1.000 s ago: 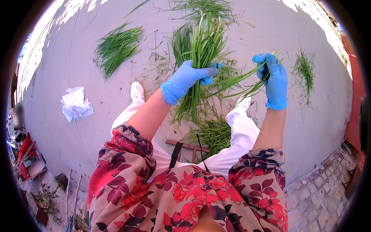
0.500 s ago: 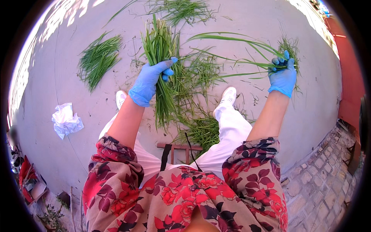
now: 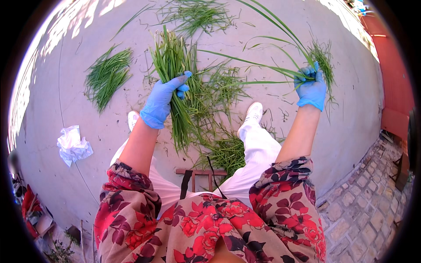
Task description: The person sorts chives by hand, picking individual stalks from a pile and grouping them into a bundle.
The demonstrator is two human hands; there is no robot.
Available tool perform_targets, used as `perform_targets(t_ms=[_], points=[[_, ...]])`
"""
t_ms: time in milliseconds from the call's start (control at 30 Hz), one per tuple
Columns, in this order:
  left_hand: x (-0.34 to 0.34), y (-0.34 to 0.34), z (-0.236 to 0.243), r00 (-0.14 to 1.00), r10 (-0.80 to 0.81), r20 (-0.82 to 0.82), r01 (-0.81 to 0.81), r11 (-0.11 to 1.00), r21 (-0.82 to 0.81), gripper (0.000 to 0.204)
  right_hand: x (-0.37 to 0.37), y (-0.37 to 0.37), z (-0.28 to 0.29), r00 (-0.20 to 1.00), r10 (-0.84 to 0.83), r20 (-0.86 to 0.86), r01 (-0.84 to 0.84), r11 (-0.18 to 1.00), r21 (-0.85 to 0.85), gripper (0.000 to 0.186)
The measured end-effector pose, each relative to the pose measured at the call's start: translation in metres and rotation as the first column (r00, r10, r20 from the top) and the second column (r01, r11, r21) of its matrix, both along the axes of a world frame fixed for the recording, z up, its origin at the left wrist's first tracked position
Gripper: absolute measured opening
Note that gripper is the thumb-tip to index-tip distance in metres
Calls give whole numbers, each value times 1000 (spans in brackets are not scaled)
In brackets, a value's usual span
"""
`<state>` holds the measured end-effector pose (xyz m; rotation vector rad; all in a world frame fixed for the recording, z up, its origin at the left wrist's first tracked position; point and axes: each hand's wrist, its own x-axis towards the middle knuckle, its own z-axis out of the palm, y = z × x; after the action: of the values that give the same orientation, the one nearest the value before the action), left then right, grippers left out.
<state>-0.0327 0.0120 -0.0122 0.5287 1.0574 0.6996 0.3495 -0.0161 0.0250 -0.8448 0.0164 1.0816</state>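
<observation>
My left hand (image 3: 163,98), in a blue glove, is closed around a thick bundle of garlic chives (image 3: 169,57). The pale cut ends point away from me and the green tips hang toward me. Off to the right, my gloved right hand (image 3: 312,90) pinches a few long chive blades (image 3: 269,68), which fan out up and to the left. Loose chives (image 3: 223,85) lie scattered on the ground just right of the bundle. Past my right hand sits a pile of thin, tangled greens (image 3: 324,61).
A neater chive pile (image 3: 108,76) lies at the left, another pile (image 3: 197,16) at the far side. More chives (image 3: 230,153) rest by my right leg. A crumpled white plastic bag (image 3: 73,144) lies left; a low reddish frame (image 3: 201,172) stands between my legs. Stone paving (image 3: 359,201) borders the right.
The long blades in my right hand have swung upward, some now pointing away from me. Both hands appear slightly further left and lower, as the whole view has shifted a little.
</observation>
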Motion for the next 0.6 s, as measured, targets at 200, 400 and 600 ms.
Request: perform_targets(t_ms=[200, 400, 600], points=[[9, -2, 9, 976, -135, 170, 128, 991, 50, 38, -26, 8, 26, 914, -141, 381, 150, 989, 8, 34], [6, -7, 22, 837, -331, 436, 273, 943, 191, 59, -91, 1, 43, 634, 351, 689, -229, 936, -266, 28], [15, -12, 16, 721, -353, 596, 347, 929, 131, 67, -167, 4, 27, 419, 716, 558, -496, 695, -520, 35]])
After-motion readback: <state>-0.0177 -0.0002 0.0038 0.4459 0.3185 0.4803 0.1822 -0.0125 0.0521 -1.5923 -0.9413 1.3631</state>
